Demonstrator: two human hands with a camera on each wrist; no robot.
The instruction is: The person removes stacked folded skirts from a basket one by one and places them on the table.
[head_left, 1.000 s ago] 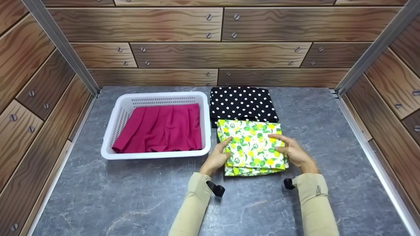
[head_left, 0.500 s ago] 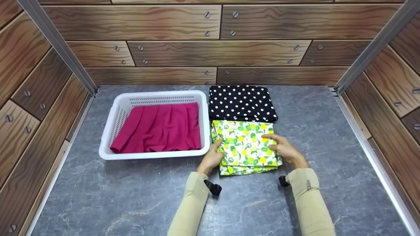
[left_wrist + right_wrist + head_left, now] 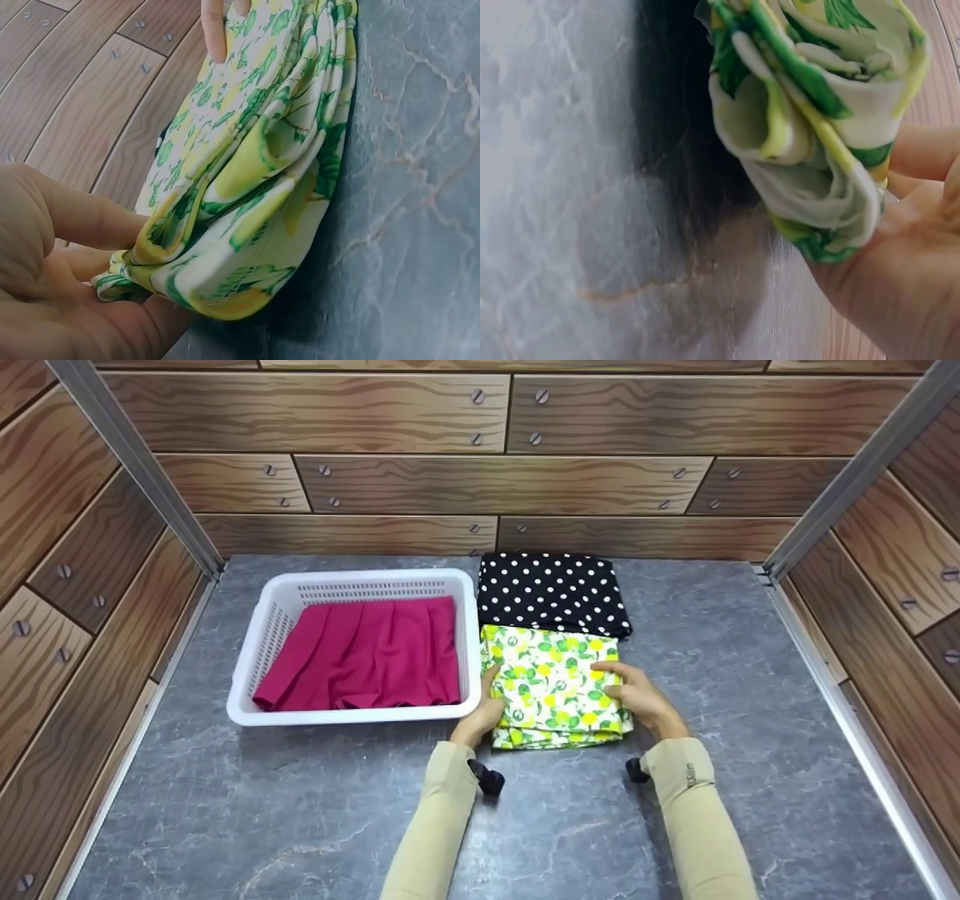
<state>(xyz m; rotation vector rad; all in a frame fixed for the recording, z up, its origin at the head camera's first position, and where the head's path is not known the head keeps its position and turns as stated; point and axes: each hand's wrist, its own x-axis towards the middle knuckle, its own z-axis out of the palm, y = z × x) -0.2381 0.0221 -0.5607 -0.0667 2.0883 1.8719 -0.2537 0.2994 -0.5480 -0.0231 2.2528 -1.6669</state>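
A folded lemon-print cloth (image 3: 556, 681), white with yellow and green, lies between my two hands in the head view. My left hand (image 3: 482, 714) grips its left side, thumb on top and fingers tucked under. On the opposite side my right hand (image 3: 643, 699) holds the edge, with the thumb and a finger showing on top. Stacked fold layers of the cloth (image 3: 247, 217) show in the left wrist view, the edge pinched between thumb and fingers. In the right wrist view the rolled folds (image 3: 810, 150) rest against the hand's palm side; some fingers are hidden behind the cloth.
A white plastic basket (image 3: 352, 718) stands left of the cloth, close to my left hand, with a folded magenta cloth (image 3: 375, 652) inside. Behind the lemon-print cloth lies a folded black polka-dot cloth (image 3: 551, 594). Wood-patterned panels (image 3: 495, 484) enclose the grey marbled table (image 3: 315, 810).
Both hands have shifted the lemon-print cloth left and slightly away from me, closer to the basket. It now meets the front edge of the polka-dot cloth. The basket has stayed put.
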